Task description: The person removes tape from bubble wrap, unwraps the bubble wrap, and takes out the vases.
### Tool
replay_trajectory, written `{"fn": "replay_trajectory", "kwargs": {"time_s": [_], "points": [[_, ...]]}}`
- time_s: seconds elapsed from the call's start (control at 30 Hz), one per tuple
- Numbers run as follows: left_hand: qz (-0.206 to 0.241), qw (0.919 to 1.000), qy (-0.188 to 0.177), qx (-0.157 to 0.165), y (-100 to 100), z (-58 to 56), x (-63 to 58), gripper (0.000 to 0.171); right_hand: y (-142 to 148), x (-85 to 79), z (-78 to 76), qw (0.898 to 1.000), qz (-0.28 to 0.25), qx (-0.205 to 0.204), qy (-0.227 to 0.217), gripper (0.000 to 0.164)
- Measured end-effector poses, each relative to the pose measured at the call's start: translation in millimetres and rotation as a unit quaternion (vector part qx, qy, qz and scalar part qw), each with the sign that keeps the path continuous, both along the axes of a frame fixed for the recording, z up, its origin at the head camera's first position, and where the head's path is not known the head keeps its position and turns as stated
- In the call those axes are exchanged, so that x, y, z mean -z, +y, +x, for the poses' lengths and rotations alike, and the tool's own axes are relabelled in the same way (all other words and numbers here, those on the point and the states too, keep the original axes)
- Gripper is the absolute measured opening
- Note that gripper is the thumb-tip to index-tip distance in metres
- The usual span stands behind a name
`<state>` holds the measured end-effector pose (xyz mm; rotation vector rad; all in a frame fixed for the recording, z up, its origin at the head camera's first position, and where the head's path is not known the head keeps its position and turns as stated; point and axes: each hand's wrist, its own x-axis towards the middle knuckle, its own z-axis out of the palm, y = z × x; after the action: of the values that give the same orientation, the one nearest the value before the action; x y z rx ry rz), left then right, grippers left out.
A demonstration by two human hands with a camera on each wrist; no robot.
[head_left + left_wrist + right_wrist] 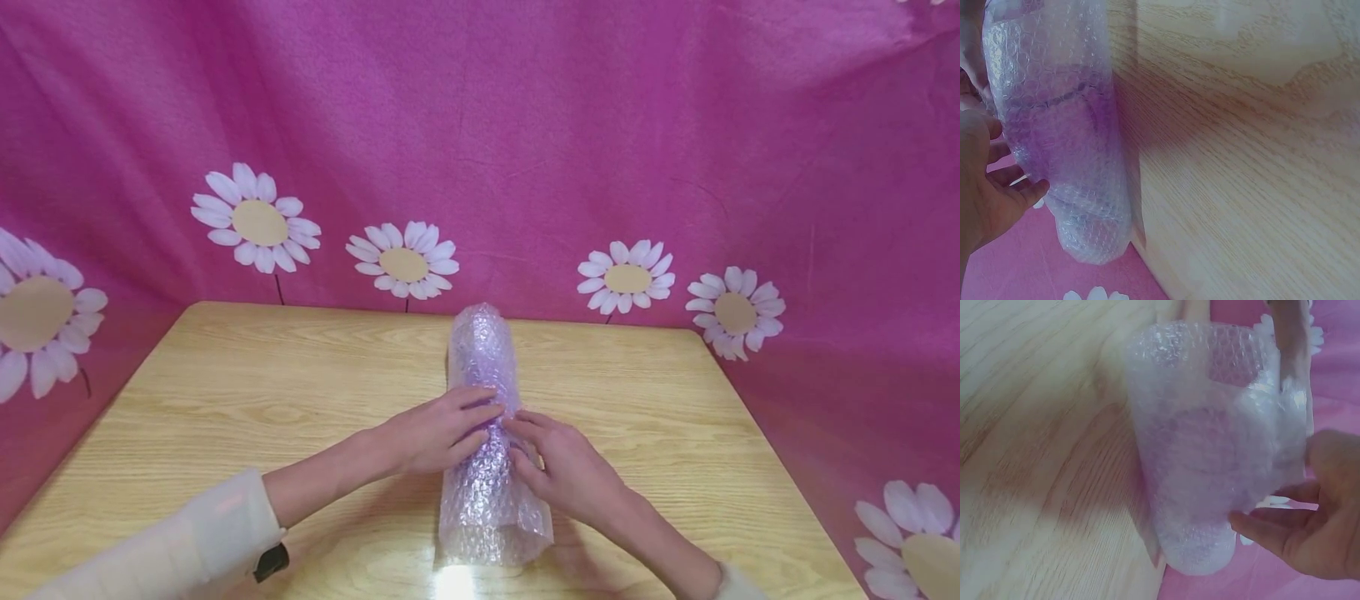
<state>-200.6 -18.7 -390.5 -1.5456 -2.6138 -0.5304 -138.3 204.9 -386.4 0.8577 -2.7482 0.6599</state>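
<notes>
A long roll of bubble wrap lies lengthwise on the table, around something purple that shows blurrily through the layers. What the purple thing is, I cannot tell. My left hand rests on the roll's left side and top, with its fingers spread and fairly straight. From the right, my right hand touches the wrap with loosely bent fingers and thumb. A loose flap of wrap stands out by the right hand and hides part of its fingers. The left wrist view shows the left fingertips on the wrap.
Beneath the roll is a wooden table with rounded far corners. A pink curtain with white daisies surrounds the table at the back and both sides. Something small and dark sticks out under the left sleeve.
</notes>
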Motion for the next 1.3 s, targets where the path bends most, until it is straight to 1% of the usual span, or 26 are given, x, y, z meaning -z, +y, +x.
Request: {"fn": "replay_trajectory", "kwargs": {"time_s": [0.1, 0.17, 0.23, 0.3, 0.37, 0.47, 0.57, 0.7, 0.83, 0.93, 1.07, 1.13, 1.2, 1.27, 1.3], "points": [[-0.001, 1.0000, 0.002, 0.001, 1, 0.2, 0.0, 0.045, -3, 2.0, 0.1, 0.997, 0.035, -0.007, 0.067, 0.031], [-0.001, 1.0000, 0.003, 0.000, 1, 0.3, 0.0, 0.045, -4, 2.9, -0.2, 0.994, 0.044, -0.007, 0.097, 0.028], [-0.001, 1.0000, 0.004, -0.002, 1, 0.4, -0.2, 0.045, -4, 3.4, -1.2, 0.993, 0.042, -0.001, 0.112, 0.024], [-0.003, 1.0000, 0.003, -0.003, 1, 0.5, 0.1, 0.045, -3, 3.8, -2.9, 0.993, 0.030, 0.002, 0.110, 0.021], [-0.004, 1.0000, 0.001, -0.004, 1, 0.5, 0.5, 0.045, -1, 4.2, -4.9, 0.995, 0.013, 0.006, 0.098, 0.020], [-0.004, 1.0000, 0.000, -0.005, 0, -0.1, 1.7, 0.046, 4, 4.5, -8.2, 0.998, -0.021, 0.014, 0.065, 0.020], [0.003, 1.0000, 0.004, -0.002, -1, -1.2, 2.6, 0.045, 9, 5.9, -12.9, 0.997, -0.059, 0.026, 0.035, 0.019], [0.012, 0.9999, 0.008, 0.002, -1, -2.0, 2.9, 0.045, 14, 10.0, -18.4, 0.993, -0.107, 0.046, -0.006, 0.017], [0.013, 0.9999, -0.001, -0.002, -2, -1.3, 3.1, 0.046, 19, 15.0, -21.4, 0.984, -0.157, 0.065, -0.049, 0.018], [0.012, 0.9999, -0.008, -0.005, -3, -0.7, 3.4, 0.047, 23, 18.8, -23.7, 0.974, -0.196, 0.072, -0.083, 0.018], [0.011, 0.9998, -0.011, -0.008, -3, -0.3, 4.1, 0.048, 28, 20.7, -26.0, 0.958, -0.239, 0.076, -0.138, 0.019], [0.011, 0.9999, -0.010, -0.007, -2, -0.1, 4.2, 0.048, 30, 19.8, -26.5, 0.943, -0.269, 0.074, -0.182, 0.021], [0.014, 0.9999, -0.007, -0.005, -1, -0.1, 4.2, 0.047, 32, 17.8, -26.7, 0.923, -0.301, 0.071, -0.228, 0.024], [0.016, 0.9999, -0.001, 0.000, 0, -0.1, 3.8, 0.046, 34, 15.3, -26.6, 0.901, -0.329, 0.068, -0.274, 0.027], [0.016, 0.9999, 0.001, 0.003, 0, 0.0, 3.5, 0.046, 35, 14.2, -26.6, 0.892, -0.338, 0.067, -0.292, 0.029]]}}
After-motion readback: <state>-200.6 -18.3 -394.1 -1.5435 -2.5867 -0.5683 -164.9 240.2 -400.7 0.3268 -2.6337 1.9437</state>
